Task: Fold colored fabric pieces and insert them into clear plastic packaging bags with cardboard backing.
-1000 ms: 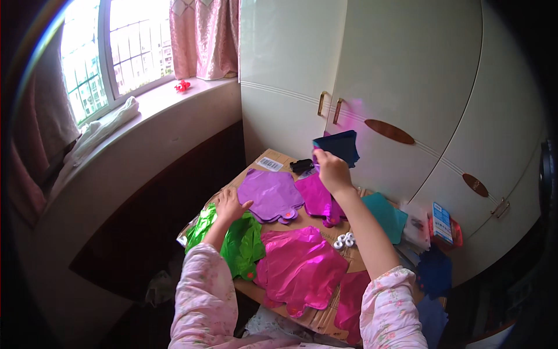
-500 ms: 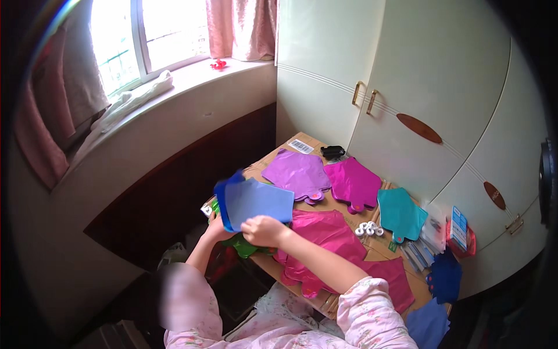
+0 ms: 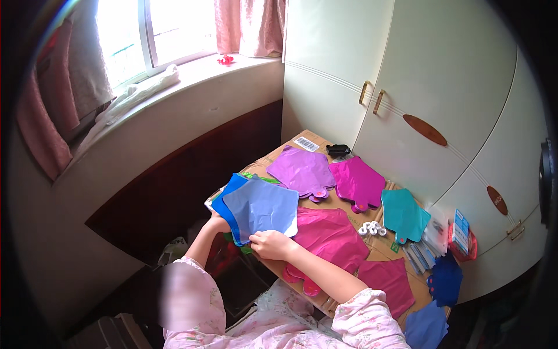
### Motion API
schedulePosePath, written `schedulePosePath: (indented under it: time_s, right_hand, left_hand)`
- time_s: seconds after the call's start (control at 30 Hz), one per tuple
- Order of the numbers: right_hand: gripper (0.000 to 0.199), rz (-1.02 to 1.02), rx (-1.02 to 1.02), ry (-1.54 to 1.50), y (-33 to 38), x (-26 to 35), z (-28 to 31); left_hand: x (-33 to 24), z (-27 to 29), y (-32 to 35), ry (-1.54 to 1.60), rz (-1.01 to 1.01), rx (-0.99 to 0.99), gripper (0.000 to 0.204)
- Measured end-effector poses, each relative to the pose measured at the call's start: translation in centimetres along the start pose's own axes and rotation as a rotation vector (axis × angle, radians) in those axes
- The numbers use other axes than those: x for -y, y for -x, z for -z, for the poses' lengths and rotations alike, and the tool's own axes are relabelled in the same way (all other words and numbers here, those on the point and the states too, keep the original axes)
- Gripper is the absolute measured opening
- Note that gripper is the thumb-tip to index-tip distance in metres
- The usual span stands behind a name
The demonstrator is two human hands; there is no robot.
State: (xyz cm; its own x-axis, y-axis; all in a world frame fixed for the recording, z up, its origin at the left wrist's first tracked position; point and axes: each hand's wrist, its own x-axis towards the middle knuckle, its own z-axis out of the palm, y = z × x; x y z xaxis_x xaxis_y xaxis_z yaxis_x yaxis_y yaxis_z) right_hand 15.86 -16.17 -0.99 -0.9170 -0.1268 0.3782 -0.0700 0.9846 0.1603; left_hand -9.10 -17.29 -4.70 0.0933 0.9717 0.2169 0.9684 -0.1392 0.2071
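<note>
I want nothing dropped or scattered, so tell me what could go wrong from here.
The light blue foil sheet, pinched at its edge by the right hand, could slip free. The dark blue foil sheet at right seems to overhang the cardboard and might slide off. The white rolls, loosely clustered, could scatter if bumped.

Single view, taken from the left of two side-by-side fisheye cameras on the person's head. Lens stands above the near edge of the bench (image 3: 343, 205), facing down and forward, past its far corner to the wardrobe (image 3: 450, 75). Close range: left hand (image 3: 219, 224) and right hand (image 3: 272, 245) in frame, yet wide enough to include the window (image 3: 180, 32) beyond the left edge.
</note>
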Motion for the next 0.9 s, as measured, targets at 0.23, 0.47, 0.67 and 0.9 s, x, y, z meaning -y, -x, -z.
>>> schedulePosePath:
  time_s: [0.23,0.47,0.67,0.9]
  right_hand:
    - [0.011,-0.047,-0.012,-0.035,-0.4,-0.1,0.2]
    - [0.01,-0.518,-0.1,-0.47,0.3,-0.6,-0.7]
    - [0.014,-0.68,-0.148,-0.604,-0.2,-1.0,-1.0]
    - [0.012,-0.762,-0.158,-0.681,-0.3,-1.4,-1.7]
  left_hand:
    - [1.3,-1.3,0.2,-0.051,-0.069,0.045,0.047]
    - [-1.6,1.9,2.6,0.397,0.076,-0.228,0.039]
    - [-4.7,3.0,8.1,0.227,0.326,-0.542,0.02]
    - [-11.7,6.0,10.0,0.286,-0.063,-0.513,0.017]
